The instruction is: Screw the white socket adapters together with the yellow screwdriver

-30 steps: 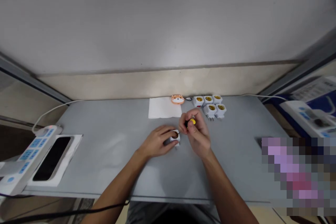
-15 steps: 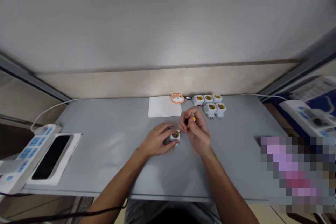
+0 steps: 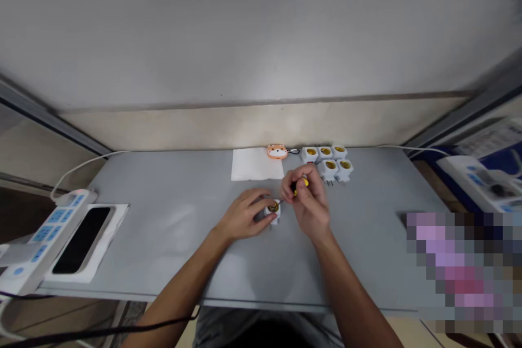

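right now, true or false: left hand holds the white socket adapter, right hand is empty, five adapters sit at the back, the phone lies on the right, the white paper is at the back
1. Left hand holds the white socket adapter: true.
2. Right hand is empty: false, it grips a screwdriver.
3. Five adapters sit at the back: true.
4. The phone lies on the right: false, it lies far left.
5. The white paper is at the back: true.

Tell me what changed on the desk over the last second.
The right hand tilted the yellow-handled screwdriver so its tip now reaches into the white lamp socket that the left hand steadies; a second ago the tool was held above it. The left hand's grip, the five spare sockets, the white paper and the power strip stayed as they were.
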The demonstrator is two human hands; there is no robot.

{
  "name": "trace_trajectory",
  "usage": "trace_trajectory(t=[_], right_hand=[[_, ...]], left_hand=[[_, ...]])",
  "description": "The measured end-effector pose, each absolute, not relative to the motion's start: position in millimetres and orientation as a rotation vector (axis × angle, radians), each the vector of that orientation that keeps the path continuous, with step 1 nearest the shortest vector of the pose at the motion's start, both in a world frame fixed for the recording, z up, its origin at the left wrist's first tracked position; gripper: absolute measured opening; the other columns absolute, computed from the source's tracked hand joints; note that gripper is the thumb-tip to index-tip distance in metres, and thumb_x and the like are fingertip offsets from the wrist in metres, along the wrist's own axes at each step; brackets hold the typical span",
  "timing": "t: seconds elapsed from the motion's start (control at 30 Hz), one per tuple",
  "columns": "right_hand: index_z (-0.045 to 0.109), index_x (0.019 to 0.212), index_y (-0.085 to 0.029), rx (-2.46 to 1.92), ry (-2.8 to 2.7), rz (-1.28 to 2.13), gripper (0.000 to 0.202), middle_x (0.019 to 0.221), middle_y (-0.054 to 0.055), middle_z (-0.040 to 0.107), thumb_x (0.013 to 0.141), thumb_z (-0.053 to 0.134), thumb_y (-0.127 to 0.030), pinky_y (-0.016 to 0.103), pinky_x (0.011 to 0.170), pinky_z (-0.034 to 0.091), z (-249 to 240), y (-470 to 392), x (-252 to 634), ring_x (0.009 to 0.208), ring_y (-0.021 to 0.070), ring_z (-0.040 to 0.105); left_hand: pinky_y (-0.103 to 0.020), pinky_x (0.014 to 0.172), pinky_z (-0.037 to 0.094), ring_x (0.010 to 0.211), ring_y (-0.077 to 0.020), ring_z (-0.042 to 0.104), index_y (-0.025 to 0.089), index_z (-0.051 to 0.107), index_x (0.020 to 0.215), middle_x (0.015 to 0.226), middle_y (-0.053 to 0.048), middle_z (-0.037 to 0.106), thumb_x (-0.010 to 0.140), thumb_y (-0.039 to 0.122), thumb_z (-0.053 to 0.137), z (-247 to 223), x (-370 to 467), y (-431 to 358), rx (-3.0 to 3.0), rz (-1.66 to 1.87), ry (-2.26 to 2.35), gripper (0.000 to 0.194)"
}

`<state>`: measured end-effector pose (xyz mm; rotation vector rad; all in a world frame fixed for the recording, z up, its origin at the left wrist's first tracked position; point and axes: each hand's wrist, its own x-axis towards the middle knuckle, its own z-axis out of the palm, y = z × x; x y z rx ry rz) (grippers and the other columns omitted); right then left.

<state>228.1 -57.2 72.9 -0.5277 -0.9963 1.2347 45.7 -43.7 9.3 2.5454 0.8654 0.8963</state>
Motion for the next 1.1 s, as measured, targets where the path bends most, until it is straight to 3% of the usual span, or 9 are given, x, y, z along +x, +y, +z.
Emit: trace_trajectory(t=[0.2,0.57,0.93,1.1], right_hand=[[0.049,0.089,-0.026,-0.543,-0.946,1.244,0.030,0.067,-0.005,0.042,0.096,0.068,-0.048,0.030,0.056,0.029,73.2,-54.4,230.9,0.057,0.0129,0.037],[0.048,0.088,-0.026,-0.583,-0.988,1.249,0.032,0.068,-0.005,0.043,0.095,0.067,-0.051,0.031,0.057,0.030,70.0,-55.9,227.4,0.058,0.0138,0.038],[0.050,0.088,-0.027,-0.478,-0.836,1.261,0.024,0.065,-0.004,0.036,0.098,0.059,-0.046,0.031,0.056,0.028,75.9,-54.5,235.5,0.055,0.0148,0.030],[0.054,0.083,-0.029,-0.556,-0.878,0.935,0.022,0.064,-0.003,0.033,0.095,0.065,-0.044,0.033,0.055,0.028,95.8,-76.7,244.1,0.058,0.0176,0.033]], left_hand=[[-0.041,0.091,0.057,0.105,-0.0241,0.070,0.023,0.069,0.118,0.115,-0.012,0.072,0.100,0.029,0.063,12.8,44.4,-42.7,2.550,1.014,0.879,0.020],[-0.043,0.094,0.058,0.108,-0.0252,0.069,0.024,0.070,0.117,0.118,-0.012,0.071,0.098,0.031,0.064,13.4,45.3,-44.7,2.505,0.982,0.844,0.020],[-0.036,0.090,0.060,0.103,-0.0207,0.069,0.023,0.075,0.113,0.112,-0.011,0.071,0.101,0.025,0.064,8.2,45.4,-42.6,2.400,1.083,0.815,0.016],[-0.036,0.088,0.061,0.099,-0.0204,0.069,0.022,0.077,0.105,0.107,-0.010,0.070,0.104,0.029,0.062,0.7,42.6,-43.2,2.327,1.183,0.888,0.016]])
